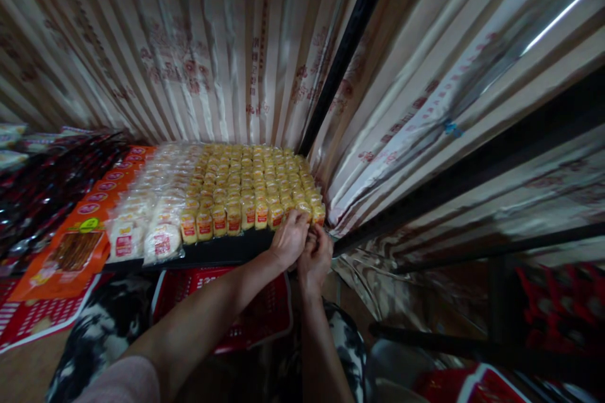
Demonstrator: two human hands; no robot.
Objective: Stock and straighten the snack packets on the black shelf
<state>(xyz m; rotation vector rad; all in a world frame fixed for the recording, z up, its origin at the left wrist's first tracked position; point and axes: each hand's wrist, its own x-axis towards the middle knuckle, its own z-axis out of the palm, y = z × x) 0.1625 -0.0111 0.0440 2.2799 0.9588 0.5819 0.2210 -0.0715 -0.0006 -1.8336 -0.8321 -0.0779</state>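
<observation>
Both of the person's bare hands are together at the front right corner of the black shelf, right up against the small yellow packets standing there in close rows. The left hand reaches in with its fingers bent over the front row, near the end; the right hand is just beside it, nearer the corner, its fingers curled up by the last packets. Whether either one has a packet gripped I can't tell — the fingers hide what lies between them. Those yellow packets fill the right part of the shelf, from its back edge to its front edge, the front ones showing red labels. To their left come clear-wrapped white packets, then a line of orange packets, the nearest one jutting out past the front edge, and dark glossy packets towards the left end. Below the front edge sits a red basket, partly behind the left forearm — and a pale, printed curtain hangs behind the back edge.
</observation>
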